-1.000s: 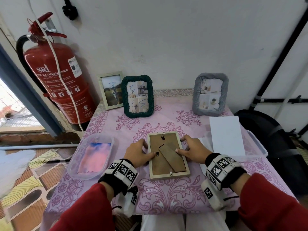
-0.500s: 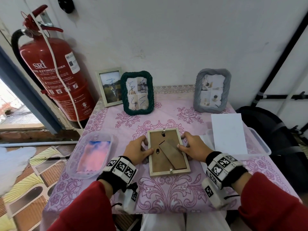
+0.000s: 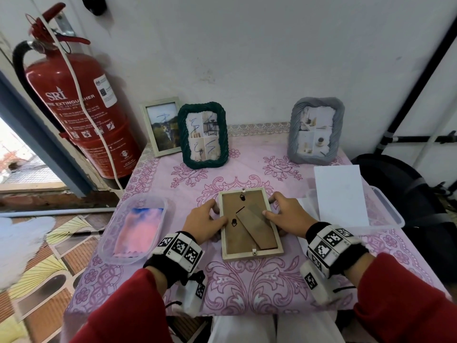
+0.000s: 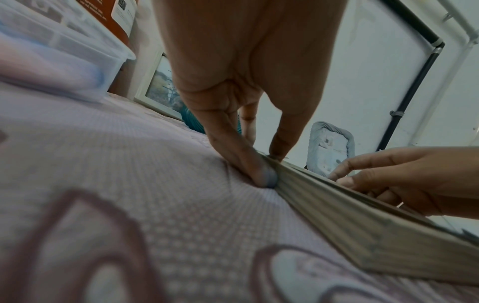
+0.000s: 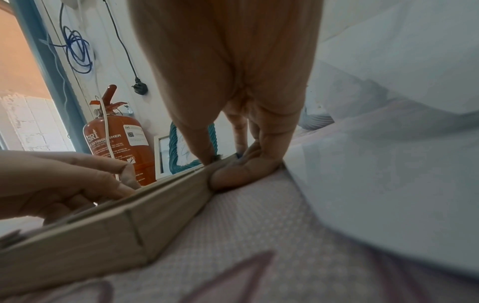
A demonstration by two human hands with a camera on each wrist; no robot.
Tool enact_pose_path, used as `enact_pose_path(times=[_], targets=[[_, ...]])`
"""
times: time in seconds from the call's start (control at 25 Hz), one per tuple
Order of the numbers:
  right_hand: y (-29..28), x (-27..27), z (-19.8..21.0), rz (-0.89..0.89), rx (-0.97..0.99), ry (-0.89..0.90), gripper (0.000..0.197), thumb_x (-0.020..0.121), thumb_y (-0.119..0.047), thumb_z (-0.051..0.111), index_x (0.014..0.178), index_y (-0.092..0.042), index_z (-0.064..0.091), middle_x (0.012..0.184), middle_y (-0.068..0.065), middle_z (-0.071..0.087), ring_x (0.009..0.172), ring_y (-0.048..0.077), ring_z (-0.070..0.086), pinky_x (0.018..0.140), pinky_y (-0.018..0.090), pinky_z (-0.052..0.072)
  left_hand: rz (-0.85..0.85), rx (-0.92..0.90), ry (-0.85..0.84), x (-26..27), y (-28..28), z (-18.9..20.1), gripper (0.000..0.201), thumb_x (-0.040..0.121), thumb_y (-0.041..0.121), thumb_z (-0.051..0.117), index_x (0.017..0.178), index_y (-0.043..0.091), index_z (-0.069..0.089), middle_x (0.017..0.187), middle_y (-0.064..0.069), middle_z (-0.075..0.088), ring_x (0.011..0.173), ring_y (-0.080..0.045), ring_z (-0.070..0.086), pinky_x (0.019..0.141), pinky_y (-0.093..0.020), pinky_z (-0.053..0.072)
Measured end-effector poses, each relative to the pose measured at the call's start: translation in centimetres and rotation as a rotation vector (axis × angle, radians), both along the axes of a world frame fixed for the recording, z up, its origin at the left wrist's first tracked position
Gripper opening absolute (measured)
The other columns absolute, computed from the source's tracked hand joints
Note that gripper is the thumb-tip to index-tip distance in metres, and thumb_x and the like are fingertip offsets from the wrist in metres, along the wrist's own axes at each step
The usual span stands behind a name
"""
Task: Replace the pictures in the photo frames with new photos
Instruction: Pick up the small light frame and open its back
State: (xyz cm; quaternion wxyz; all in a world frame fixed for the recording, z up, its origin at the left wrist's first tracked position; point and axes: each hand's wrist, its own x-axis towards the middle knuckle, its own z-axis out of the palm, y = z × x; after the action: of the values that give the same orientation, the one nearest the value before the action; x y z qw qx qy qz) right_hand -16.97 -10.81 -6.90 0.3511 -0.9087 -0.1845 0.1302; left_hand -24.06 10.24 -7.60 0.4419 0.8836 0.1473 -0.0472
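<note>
Hardly anything has shifted on the table since the earlier frames: your view has tipped up a little and the thumbs have crept along the backing, but the wooden frame [image 3: 251,222] lies where it was, face down near the table's front edge. That suggests you are still at the opening step, with the backboard in place.

Your left hand [image 3: 205,224] grips the frame's left rail, thumb on the brown backing, fingers against the outer edge. Your right hand [image 3: 286,219] holds the right rail the same way, thumb on the folded stand [image 3: 254,227].

Left of the frame sits a clear tray [image 3: 132,231] with a pink and blue cloth; right of it a clear tub [image 3: 388,214] carries a white sheet [image 3: 340,195], blank side up.

Against the wall stand a pale frame [image 3: 163,126], a green rope frame [image 3: 204,134] and a grey frame [image 3: 316,133], each holding a picture.

Farthest left, the red extinguisher [image 3: 74,112] reads "SRI" and "FIRE EXTINGUISHER"; its smaller print is illegible.
</note>
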Motion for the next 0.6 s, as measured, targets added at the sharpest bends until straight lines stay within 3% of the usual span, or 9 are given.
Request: enact_pose_path(times=[0.16,0.32,0.48,0.6], targets=[[0.01,0.06,-0.16,-0.019,0.003,-0.009,0.028,0.090,-0.019,0.057,0.111,-0.002,0.049,0.088,0.017,0.060,0.078,0.020,0.052,0.076,0.033,0.045,0.020,-0.089,0.010,-0.01,0.24,-0.18,0.018,0.083,0.013,0.062,0.082,0.013,0.044,0.061,-0.016,0.066,0.049,-0.028,0.062,0.059,-0.037,0.057],[0.06,0.03,-0.22,-0.036,0.031,0.024,0.025,0.091,-0.017,0.055,0.111,-0.003,0.049,0.092,0.022,0.062,0.086,0.033,0.061,0.080,0.042,0.051,0.054,-0.174,0.021,0.11,0.42,-0.23,0.019,0.084,0.009,0.063,0.079,0.013,0.045,0.054,-0.013,0.062,0.039,-0.021,0.058,0.045,-0.028,0.054],[0.08,0.21,-0.41,-0.053,0.043,0.052,0.022,0.091,-0.016,0.054,0.110,-0.004,0.050,0.088,0.016,0.058,0.084,0.028,0.058,0.080,0.040,0.049,0.052,-0.179,0.026,0.14,0.50,-0.29,0.020,0.084,0.009,0.063,0.078,0.013,0.044,0.057,-0.014,0.062,0.042,-0.024,0.058,0.048,-0.031,0.054],[0.19,0.27,-0.44,-0.070,0.054,0.069,0.019,0.090,-0.014,0.055,0.107,-0.005,0.051,0.085,0.013,0.054,0.076,0.024,0.053,0.064,0.031,0.047,0.047,-0.173,0.028,0.01,0.36,-0.34,0.019,0.087,0.011,0.060,0.080,0.013,0.042,0.057,-0.013,0.061,0.045,-0.025,0.057,0.055,-0.036,0.055]])
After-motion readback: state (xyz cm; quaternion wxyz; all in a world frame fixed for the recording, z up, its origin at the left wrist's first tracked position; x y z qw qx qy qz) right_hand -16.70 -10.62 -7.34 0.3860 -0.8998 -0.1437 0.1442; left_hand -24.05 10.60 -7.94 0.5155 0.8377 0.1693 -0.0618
